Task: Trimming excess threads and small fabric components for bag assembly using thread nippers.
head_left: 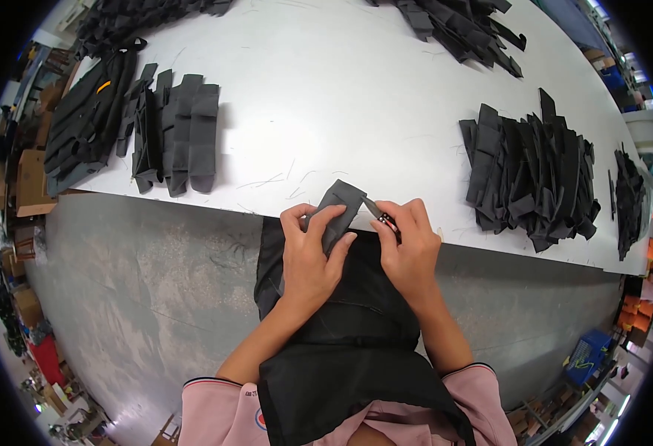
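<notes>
My left hand [310, 260] grips a folded black fabric piece [346, 196] at the near edge of the white table [304, 126], fingers on top and thumb beside it. My right hand [412, 249] is closed around a pair of thread snips [387, 219], mostly hidden by the fingers. Their dark pointed blades touch or nearly touch the right edge of the fabric near its far end. Whether a thread lies between the blades is too small to tell. A black apron [356, 372] covers my lap below both hands.
Right of my hands lies a large pile of black fabric strips [527, 171]. To the left are more strips [193, 134] and a black backpack [89, 126]. Further piles [460, 30] sit at the far side. Loose thread ends [267, 181] are scattered on the tabletop.
</notes>
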### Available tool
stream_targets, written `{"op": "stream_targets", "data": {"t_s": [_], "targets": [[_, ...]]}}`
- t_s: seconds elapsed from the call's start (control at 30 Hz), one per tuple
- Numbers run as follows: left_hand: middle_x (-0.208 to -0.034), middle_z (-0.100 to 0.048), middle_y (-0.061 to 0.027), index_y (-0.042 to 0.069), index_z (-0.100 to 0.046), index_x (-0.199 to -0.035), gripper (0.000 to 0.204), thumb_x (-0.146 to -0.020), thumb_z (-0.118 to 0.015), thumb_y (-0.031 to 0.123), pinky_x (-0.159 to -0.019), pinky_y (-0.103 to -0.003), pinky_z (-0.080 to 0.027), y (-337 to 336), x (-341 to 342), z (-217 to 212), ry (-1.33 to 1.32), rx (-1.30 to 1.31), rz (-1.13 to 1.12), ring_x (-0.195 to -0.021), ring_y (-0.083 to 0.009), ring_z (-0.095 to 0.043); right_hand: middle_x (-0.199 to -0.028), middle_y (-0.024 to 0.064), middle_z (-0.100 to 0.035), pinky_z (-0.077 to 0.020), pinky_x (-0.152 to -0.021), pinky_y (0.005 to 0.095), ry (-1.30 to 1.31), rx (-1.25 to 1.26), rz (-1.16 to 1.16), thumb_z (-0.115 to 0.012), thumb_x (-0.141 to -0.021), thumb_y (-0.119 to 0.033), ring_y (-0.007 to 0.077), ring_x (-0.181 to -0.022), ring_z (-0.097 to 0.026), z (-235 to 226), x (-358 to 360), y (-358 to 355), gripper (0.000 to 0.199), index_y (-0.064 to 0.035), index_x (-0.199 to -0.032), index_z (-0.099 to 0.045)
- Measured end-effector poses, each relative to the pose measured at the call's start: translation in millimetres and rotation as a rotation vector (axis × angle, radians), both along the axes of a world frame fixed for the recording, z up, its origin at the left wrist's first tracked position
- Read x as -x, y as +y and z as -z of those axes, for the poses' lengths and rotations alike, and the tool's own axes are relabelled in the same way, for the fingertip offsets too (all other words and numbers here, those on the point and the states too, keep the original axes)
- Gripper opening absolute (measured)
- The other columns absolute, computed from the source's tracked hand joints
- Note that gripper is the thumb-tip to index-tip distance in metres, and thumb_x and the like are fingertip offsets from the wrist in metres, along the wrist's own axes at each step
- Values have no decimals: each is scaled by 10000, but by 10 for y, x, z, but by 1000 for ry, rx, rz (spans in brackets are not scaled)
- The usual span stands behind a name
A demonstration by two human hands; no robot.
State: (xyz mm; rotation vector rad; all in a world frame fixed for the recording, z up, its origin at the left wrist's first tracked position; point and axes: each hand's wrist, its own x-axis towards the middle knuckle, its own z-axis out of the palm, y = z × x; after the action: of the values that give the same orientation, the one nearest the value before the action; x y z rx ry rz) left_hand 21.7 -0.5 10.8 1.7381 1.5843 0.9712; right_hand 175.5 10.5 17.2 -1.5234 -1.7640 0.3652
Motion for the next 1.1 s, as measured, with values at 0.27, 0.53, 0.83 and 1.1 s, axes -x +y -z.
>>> {"op": "stream_targets", "data": {"t_s": [0.27,0.53,0.83,1.1], "targets": [[-1108,-416,-154,86,-459,-1246,592,-733,-749,134,-847,-356,-421,97,-98,-60,-12,65,91,-989,-277,-483,-782,-6,-508,-330,-438,182,1147,620,57,-634,-821,-44,48,-516,-439,1,-11,241,231,-10,-1032,-546],[-1115,-576,-157,5,-294,-1344,601,-890,-610,238,-816,-296,-493,26,135,49,-1089,939,372,-910,-217,-618,-686,-28,-518,-238,-417,166,1425,820,114,-637,-834,-84,0,-461,-321,316,18,181,137,-37,-919,-541],[-895,-642,-134,8,-450,-1089,260,-973,-458,240,-593,-271,-543,82,120,11,-1015,950,39,-670,-166,-638,-745,78,-609,-483,-572,237,322,196,0,-675,-778,-21,126,-635,-608,146,-110,-287,213,-6,-973,-590],[-882,-633,-134,-24,-429,-1114,260,-969,-459,190,-587,-272,-533,48,63,-108,-988,935,76,-640,-170,-623,-743,109,-620,-494,-601,278,-21,38,-153,-670,-737,-11,231,-608,-614,61,-82,-210,234,-13,-963,-610]]}}
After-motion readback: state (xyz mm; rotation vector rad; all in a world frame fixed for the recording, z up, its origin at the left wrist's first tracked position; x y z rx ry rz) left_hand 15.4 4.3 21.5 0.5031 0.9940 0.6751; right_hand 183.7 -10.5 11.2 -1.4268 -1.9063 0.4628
